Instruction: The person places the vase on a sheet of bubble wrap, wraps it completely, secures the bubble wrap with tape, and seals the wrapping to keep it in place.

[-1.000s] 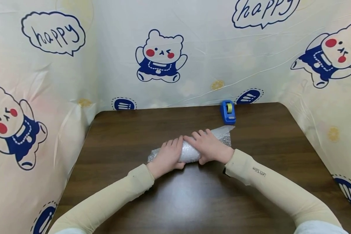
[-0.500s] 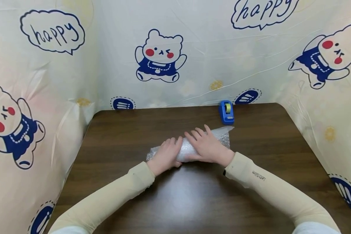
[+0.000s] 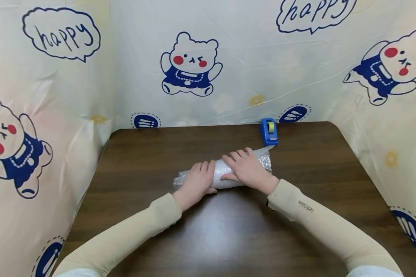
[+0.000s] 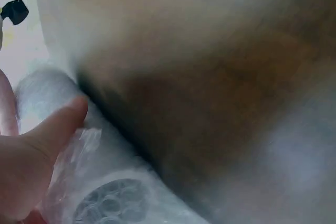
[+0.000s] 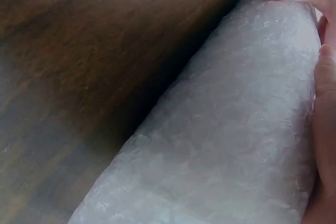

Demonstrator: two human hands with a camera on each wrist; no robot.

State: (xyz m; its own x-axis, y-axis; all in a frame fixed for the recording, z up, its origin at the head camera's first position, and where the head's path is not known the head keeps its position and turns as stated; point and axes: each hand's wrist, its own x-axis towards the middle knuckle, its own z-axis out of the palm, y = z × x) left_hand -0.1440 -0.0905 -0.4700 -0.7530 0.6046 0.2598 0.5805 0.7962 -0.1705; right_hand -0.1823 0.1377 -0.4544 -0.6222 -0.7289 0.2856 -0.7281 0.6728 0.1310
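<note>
A roll of clear bubble wrap [image 3: 219, 177] lies aslant on the brown table, its right end farther back and a loose corner sticking up there. My left hand [image 3: 197, 181] grips its left part, fingers over the top and thumb along the near side. On the right part my right hand [image 3: 247, 169] holds it the same way, fingers spread over the top. Up close in the left wrist view, the thumb presses the wrap [image 4: 107, 150], and large bubbles show at the near end. Whatever may be inside the roll is hidden. In the right wrist view the wrap [image 5: 220, 119] looks tightly wound.
A blue tape dispenser [image 3: 269, 132] with yellowish tape stands at the back right, just beyond the roll's loose corner. The wooden table [image 3: 208, 238] is bordered at the back and sides by a printed bear curtain [image 3: 242, 61].
The roll has turned and shifted slightly away from me, its loose corner now right by the tape dispenser. My right thumb has slid left and up along the near side.
</note>
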